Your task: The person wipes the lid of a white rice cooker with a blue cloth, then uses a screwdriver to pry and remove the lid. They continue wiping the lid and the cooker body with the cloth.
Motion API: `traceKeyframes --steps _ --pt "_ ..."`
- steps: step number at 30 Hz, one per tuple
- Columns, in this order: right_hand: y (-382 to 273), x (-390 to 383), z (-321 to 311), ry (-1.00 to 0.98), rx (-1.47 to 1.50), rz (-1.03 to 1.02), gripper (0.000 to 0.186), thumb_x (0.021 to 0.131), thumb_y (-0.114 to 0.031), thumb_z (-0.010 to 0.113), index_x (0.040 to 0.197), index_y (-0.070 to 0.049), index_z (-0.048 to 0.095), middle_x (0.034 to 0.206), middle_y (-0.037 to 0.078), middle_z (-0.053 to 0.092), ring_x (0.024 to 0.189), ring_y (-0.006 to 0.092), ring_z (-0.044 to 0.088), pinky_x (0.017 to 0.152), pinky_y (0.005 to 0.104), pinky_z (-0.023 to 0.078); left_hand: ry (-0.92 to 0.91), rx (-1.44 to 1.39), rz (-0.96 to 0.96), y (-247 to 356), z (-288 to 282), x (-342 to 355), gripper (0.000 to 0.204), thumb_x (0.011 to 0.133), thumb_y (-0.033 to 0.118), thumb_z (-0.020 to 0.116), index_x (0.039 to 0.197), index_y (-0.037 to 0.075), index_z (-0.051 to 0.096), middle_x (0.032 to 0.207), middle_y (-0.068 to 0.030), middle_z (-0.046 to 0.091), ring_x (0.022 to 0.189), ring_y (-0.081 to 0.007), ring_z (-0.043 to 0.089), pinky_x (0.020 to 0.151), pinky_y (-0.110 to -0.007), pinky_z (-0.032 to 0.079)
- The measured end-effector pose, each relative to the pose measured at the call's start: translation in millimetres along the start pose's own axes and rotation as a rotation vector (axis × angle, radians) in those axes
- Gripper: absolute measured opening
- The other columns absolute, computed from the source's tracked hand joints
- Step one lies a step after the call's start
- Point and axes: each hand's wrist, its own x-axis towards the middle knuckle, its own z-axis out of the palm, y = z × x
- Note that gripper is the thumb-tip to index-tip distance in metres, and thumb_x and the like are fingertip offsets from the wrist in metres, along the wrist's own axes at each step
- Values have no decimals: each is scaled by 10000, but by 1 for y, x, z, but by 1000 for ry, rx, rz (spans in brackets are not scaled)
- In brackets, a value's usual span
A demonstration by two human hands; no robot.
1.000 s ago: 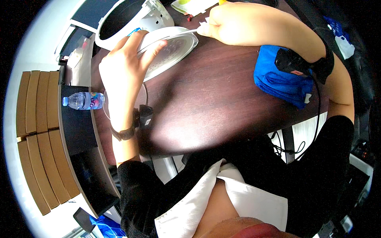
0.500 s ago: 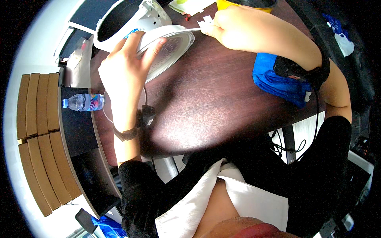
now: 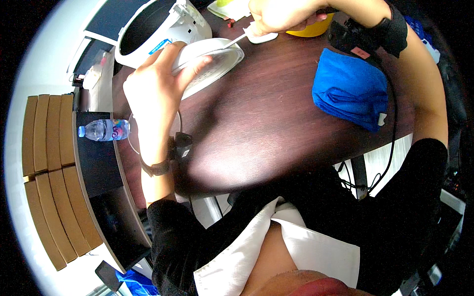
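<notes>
My left hand (image 3: 155, 86) grips a white round part with a perforated face (image 3: 212, 69), tilted above the table, thumb on its face side and fingers behind. My right hand (image 3: 284, 17) is closed on a slim white tool (image 3: 239, 39), whose thin stem reaches the part's upper rim. The tool's far end overlaps the rim, so its tip is hard to make out. Just behind my left hand stands a white pot-like appliance body (image 3: 190, 27) with a dark inside.
A blue cloth (image 3: 348, 89) lies on the brown table (image 3: 256, 128) at the right, a black cable beside it. Beyond my right hand sits a yellow container (image 3: 311, 29). A clear round rim shows under my left wrist, near a water bottle (image 3: 104, 129) at the left edge.
My right hand has moved up and slightly left, uncovering more of the blue cloth and showing the tool's stem. The left hand and the white part have barely shifted.
</notes>
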Motion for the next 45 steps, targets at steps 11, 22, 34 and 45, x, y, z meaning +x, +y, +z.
traceKeyframes --steps 11,22,34,45 --pt "4 11 -15 -227 185 19 468 923 -473 500 551 -190 479 469 -88 370 400 66 318 404 239 278 -54 -73 25 -10 -4 -2 434 748 504 716 929 110 698 830 -72 692 693 -238 682 602 -318 528" --pt "11 25 -12 -285 277 -3 459 919 -495 514 580 -187 488 498 -94 410 416 55 343 414 221 307 -71 -56 16 -12 -5 -3 405 766 468 733 945 105 704 801 -64 685 660 -217 680 584 -305 523" --pt "32 64 128 1010 -37 -331 466 956 -393 516 747 0 654 623 201 581 542 322 577 547 427 445 23 26 -128 -19 1 -9 408 758 451 750 944 91 706 776 -95 687 666 -225 686 585 -303 523" --pt "12 43 119 762 247 -217 444 945 -330 499 717 22 644 665 227 624 605 382 633 566 463 507 52 -72 -131 -23 -1 -15 415 757 436 759 971 83 711 796 -95 682 664 -216 680 595 -304 519"
